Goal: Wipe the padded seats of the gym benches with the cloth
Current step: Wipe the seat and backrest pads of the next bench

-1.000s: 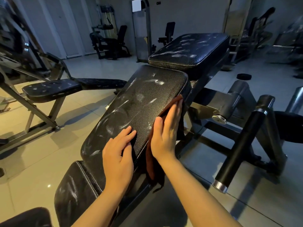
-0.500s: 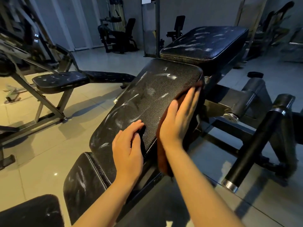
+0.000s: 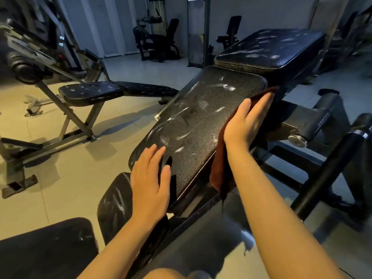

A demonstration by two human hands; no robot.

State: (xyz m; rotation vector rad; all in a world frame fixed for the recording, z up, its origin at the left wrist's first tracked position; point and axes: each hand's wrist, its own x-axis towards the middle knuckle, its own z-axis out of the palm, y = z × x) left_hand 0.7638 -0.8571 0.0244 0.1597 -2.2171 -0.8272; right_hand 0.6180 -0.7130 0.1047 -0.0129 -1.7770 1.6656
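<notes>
A black padded bench seat [image 3: 193, 125], tilted and streaked with pale marks, fills the middle of the head view. A reddish-brown cloth [image 3: 218, 170] hangs down the pad's right side edge. My right hand [image 3: 246, 121] presses the cloth flat against that edge, fingers straight and pointing toward the far corner. My left hand [image 3: 151, 178] rests flat on the near left part of the pad with fingers spread. A second black pad [image 3: 269, 51] sits higher behind the first. A lower pad [image 3: 114, 206] lies below my left hand.
Another bench [image 3: 90, 92] with a metal frame stands on the tiled floor to the left. A black roller bar [image 3: 326, 174] and machine frame stand close on the right. More gym machines [image 3: 157, 41] line the back wall. A dark pad [image 3: 46, 250] lies at the bottom left.
My right hand has slid the cloth farther along the pad's right edge toward the far corner. My left hand stays on the near part of the pad, its fingers now more spread.
</notes>
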